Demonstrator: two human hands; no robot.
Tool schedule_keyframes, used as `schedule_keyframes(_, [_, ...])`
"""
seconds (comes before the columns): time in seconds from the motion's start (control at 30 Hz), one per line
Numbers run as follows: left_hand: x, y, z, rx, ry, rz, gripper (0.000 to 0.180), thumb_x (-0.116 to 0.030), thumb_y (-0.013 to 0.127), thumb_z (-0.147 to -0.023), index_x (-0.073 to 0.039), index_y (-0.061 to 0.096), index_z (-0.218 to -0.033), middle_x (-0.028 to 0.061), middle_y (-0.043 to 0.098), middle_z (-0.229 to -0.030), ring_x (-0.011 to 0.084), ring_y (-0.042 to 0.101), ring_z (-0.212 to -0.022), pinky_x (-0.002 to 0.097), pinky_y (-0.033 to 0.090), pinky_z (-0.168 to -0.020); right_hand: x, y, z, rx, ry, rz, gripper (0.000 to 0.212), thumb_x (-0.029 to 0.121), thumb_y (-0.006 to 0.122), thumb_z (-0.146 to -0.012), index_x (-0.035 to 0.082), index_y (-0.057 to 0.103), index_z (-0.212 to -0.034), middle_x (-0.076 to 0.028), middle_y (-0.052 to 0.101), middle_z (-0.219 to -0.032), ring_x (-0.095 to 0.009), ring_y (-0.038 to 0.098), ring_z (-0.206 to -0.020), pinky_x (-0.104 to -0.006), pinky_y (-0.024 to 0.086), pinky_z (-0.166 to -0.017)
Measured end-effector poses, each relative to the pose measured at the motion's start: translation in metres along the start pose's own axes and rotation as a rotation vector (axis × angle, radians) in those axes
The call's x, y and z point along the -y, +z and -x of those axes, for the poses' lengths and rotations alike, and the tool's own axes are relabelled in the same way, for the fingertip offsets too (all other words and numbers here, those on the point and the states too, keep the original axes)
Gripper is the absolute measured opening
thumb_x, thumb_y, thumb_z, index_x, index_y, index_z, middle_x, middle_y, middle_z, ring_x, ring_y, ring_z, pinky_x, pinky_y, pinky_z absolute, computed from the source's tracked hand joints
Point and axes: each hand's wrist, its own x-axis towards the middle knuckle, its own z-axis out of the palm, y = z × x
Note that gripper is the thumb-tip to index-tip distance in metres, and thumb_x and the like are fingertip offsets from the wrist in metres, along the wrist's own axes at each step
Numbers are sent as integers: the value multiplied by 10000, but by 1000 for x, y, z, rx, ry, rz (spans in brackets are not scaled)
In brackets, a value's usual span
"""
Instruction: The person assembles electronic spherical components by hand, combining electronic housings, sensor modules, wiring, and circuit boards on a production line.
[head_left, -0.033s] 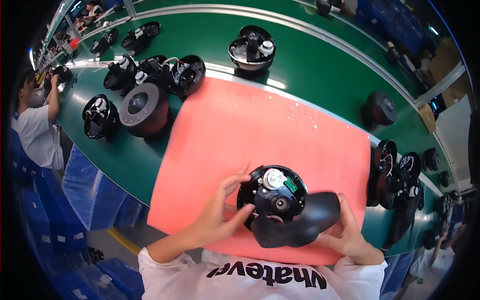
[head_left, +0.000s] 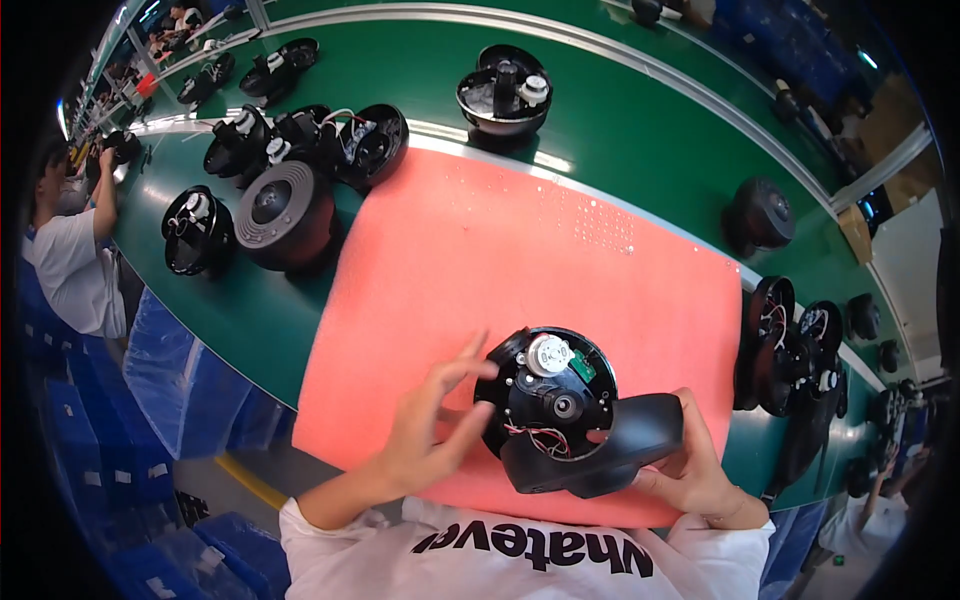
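Observation:
In front of me, over the pink foam mat (head_left: 410, 270), is an opened black round housing (head_left: 600, 375). Inside it are a silver-white motor (head_left: 547, 355), a small green circuit board (head_left: 581, 364) and thin red and white wires (head_left: 540, 438). A smooth black curved shell (head_left: 640, 430) overlaps the housing's lower right side. My right hand (head_left: 690, 465) grips this shell at its right end, thumb below and fingers partly hidden behind it. At the housing's left rim is my left hand (head_left: 425, 415), thumb and fingers apart, holding nothing.
Several opened black housings (head_left: 375, 150) and a ridged dome unit (head_left: 285, 215) stand at the left. Another opened housing (head_left: 505, 95) sits on the far green belt (head_left: 400, 60). More black units (head_left: 790, 350) are at the right. Small clear dots (head_left: 605, 225) lie on the mat. A co-worker (head_left: 75, 240) works at far left.
My left hand has drawn back slightly to the left, its fingertips off the housing's inside. The housing and shell have shifted a little, showing more of the wires.

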Motion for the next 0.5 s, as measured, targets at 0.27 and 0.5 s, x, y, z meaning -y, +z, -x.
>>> schedule_keyframes(0.27, [-36,-3,5,96,190,-435,488,-367,754,-651,41,630,-889,358,527,-1074,286,667,-671,268,516,-558,6,-6,-9,139,-49,210,456,-51,624,-788,23,291,-1091,-116,455,-1074,-149,508,-1037,-314,463,-853])
schedule_keyframes(0.5, [-48,-2,2,45,30,-596,690,-363,792,-599,60,554,-1089,147,657,-800,210,656,-586,273,516,-509,21,-5,-32,194,122,63,452,-51,643,-772,22,312,-1070,-111,477,-1058,-125,523,-997,-279,465,-829])
